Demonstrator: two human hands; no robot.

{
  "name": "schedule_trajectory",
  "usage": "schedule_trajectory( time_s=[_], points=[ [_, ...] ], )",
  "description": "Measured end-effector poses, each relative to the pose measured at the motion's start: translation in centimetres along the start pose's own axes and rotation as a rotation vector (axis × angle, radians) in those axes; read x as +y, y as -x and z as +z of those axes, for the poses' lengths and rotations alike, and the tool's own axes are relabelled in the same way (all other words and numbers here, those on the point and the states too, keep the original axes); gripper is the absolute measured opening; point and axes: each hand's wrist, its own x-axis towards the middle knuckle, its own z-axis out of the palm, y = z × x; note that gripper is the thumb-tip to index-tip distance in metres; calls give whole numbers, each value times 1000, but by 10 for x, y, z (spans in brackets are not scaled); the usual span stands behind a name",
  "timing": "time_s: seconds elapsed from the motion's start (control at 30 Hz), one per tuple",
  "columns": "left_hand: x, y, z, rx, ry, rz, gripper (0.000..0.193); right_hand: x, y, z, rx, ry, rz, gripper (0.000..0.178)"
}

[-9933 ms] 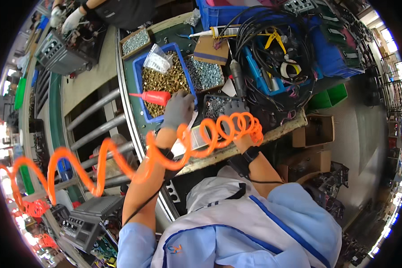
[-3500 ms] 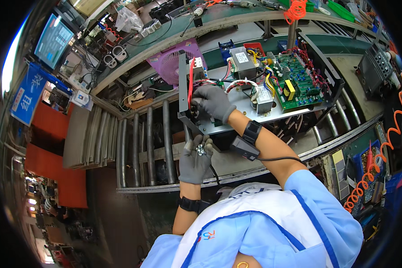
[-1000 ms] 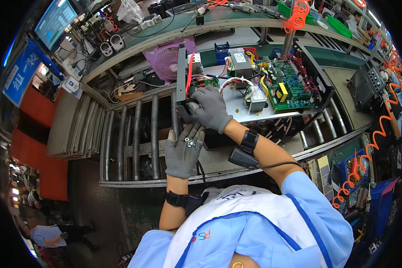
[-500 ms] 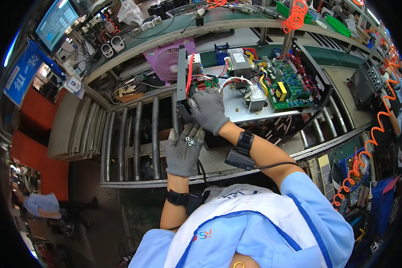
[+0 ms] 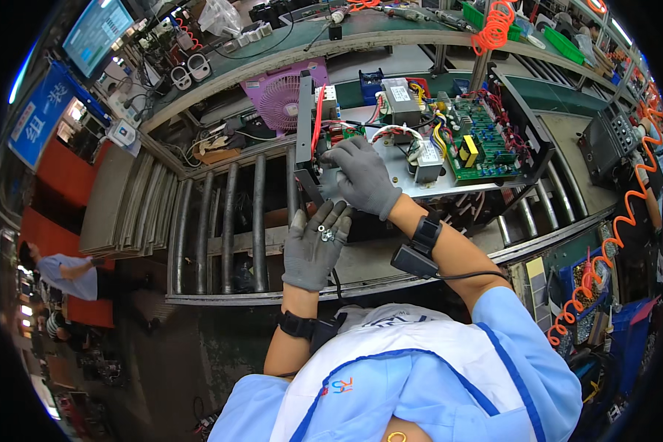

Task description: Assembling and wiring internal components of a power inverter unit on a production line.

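Note:
My left hand (image 5: pixel 311 254), in a grey glove, is held palm up with the fingers stretched out. Several small metal nuts (image 5: pixel 325 233) lie on it near the fingers. My right hand (image 5: pixel 367 179), also gloved in grey, reaches over the front left corner of an electronics chassis (image 5: pixel 392 181). Its fingers are bent together beside the black side panel (image 5: pixel 305 121); whatever is at their tips is hidden. Red wires (image 5: pixel 317 125) run along that panel. Two transformers (image 5: pixel 426 160) and a green circuit board (image 5: pixel 493 158) sit to the right of the hand inside the chassis.
The chassis rests over a roller conveyor (image 5: pixel 259 228). Behind it stand a purple fan (image 5: pixel 280 103) and a long shelf (image 5: pixel 272 61). Flat panels (image 5: pixel 129 202) are stacked at left. An orange coiled hose (image 5: pixel 629 202) hangs at right, near a black device (image 5: pixel 608 140). Another person (image 5: pixel 70 276) is far left.
My right hand has shifted slightly right, away from the side panel. My left hand stays palm up with the nuts. The whole view has moved a little, and the far-left person appears more upright.

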Motion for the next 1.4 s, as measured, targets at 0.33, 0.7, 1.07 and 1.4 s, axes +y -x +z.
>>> schedule_trajectory(
  time_s=[0.33, 0.7, 1.07, 1.4],
  points=[
    [-5, 1, 9, -18, -48, 5, 59, -1, -4, -20, -141, 57, -39, 18],
    [-7, 0, 18, -197, -88, -96, 56, -25, 1, -32, -585, 15, -440, 16],
    [-2, -3, 21, -107, -159, -67, 64, 4, -14, -11, -45, 60, -91, 14],
    [1, 8, 5, -183, -160, 45, 58, -1, -23, 8, 124, 61, -79, 16]
  ],
)
